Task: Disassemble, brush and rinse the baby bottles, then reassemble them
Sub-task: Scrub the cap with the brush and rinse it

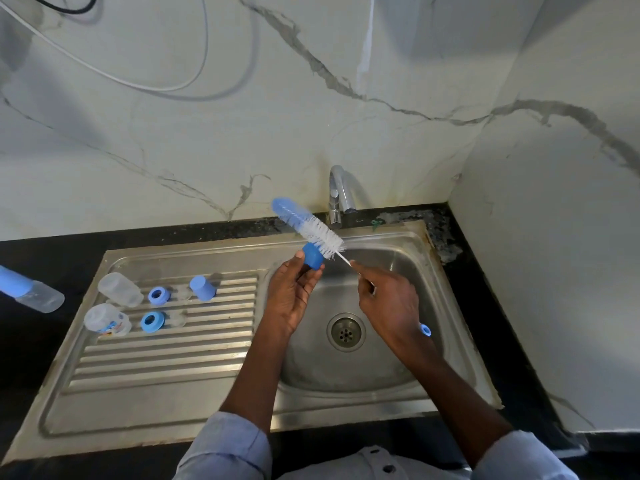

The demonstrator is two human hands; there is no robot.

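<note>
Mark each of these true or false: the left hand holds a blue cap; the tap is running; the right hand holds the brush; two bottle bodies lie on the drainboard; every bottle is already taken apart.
1. The left hand holds a blue cap. True.
2. The tap is running. False: no water shows at its spout.
3. The right hand holds the brush. True: it grips the wire stem, bristles up over the sink.
4. Two bottle bodies lie on the drainboard. True.
5. Every bottle is already taken apart. False: one bottle on the counter at left still has its blue top on.
</note>
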